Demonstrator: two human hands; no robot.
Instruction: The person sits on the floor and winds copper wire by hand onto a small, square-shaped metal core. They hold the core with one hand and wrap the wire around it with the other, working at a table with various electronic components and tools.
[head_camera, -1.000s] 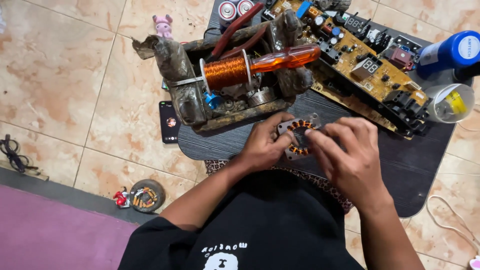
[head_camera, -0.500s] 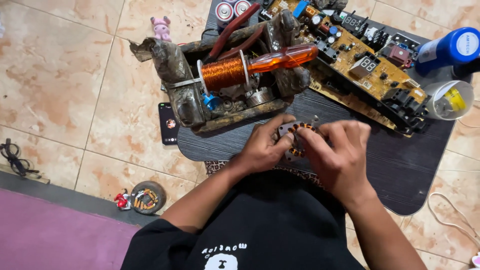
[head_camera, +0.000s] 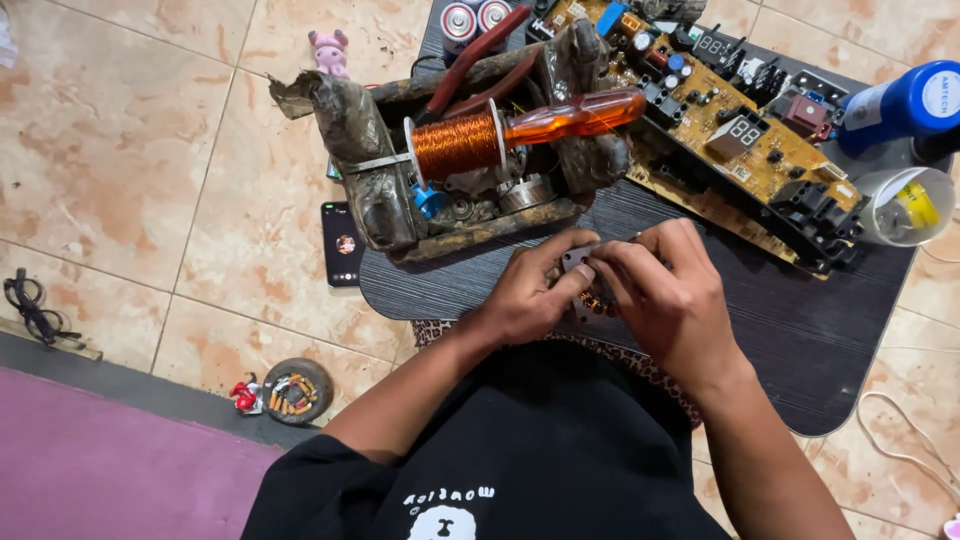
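Observation:
Both hands meet over the near part of a dark low table (head_camera: 800, 340). My left hand (head_camera: 530, 295) and my right hand (head_camera: 665, 295) together grip a small round motor stator (head_camera: 585, 290) with copper windings; my fingers hide most of it. Just beyond the hands stands a grimy open box (head_camera: 370, 170) that carries a spool of copper wire (head_camera: 458, 143) and an orange-handled screwdriver (head_camera: 570, 117) laid across its top.
A yellow circuit board (head_camera: 740, 120) lies at the table's far right, by a blue bottle (head_camera: 905, 105) and a clear cup (head_camera: 905, 205). A phone (head_camera: 343, 243) lies on the tiled floor left of the table. An ashtray (head_camera: 290, 390) and purple mat (head_camera: 100, 470) are lower left.
My right hand has closed in over the stator, covering more of it. The view has shifted slightly; the things on the table stay where they were.

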